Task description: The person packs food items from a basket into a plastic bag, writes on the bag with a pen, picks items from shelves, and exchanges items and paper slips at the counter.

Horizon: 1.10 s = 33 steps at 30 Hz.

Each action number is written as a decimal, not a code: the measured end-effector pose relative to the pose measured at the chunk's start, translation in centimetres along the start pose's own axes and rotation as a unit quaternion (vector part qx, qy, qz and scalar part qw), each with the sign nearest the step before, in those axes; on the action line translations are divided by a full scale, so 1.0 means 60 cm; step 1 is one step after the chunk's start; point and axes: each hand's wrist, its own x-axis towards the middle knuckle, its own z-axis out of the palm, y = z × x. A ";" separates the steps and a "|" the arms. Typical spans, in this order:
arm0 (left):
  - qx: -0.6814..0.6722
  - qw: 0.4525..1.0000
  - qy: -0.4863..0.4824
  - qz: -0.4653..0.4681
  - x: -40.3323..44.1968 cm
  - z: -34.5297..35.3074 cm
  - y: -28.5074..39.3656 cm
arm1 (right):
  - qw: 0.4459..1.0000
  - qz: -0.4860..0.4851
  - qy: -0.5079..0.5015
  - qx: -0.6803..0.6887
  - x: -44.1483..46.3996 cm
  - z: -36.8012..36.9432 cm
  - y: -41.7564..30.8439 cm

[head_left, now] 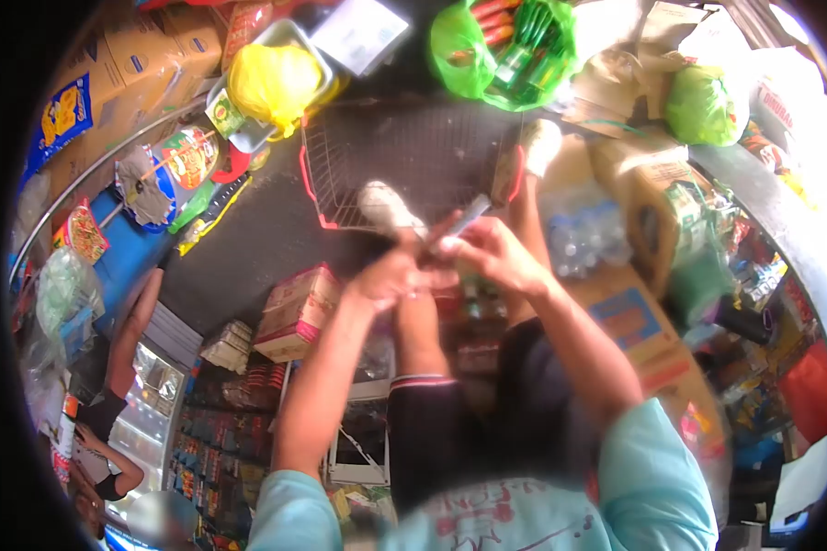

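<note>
My right hand (499, 256) is closed around a thin grey, flat-looking object (471, 213) that sticks up past the fingers. What kind of object it is, I cannot make out through the blur. Right beside it, my left hand (393, 279) has its fingers curled in toward the same spot, and whatever they grip is hidden or smeared. Both hands meet above my knees. Beyond them a wire shopping basket (308, 170) with red edging lies on the dark floor, with a white shoe (386, 204) at its near side.
A green bag of packets (459, 64) stands beyond the basket. A yellow bag (276, 83) sits in a tray at the upper left. Cartons (294, 312) and wrapped bottles (583, 234) flank my legs. Another person (106, 432) is at the lower left, near a counter.
</note>
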 end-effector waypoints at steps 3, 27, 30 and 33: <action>0.261 0.956 0.133 0.006 0.035 -0.148 -0.056 | 0.967 0.013 0.247 -0.061 0.029 -0.045 0.068; 0.248 0.846 0.452 0.134 -0.471 -0.040 -0.036 | 0.898 0.021 0.433 -0.080 -0.238 0.007 -0.082; 0.177 0.886 0.337 0.266 -0.564 0.025 0.002 | 0.866 -0.051 0.456 -0.198 -0.364 0.053 -0.197; 0.176 0.894 0.330 0.247 -0.646 0.128 0.074 | 0.890 -0.108 0.438 -0.069 -0.504 0.138 -0.311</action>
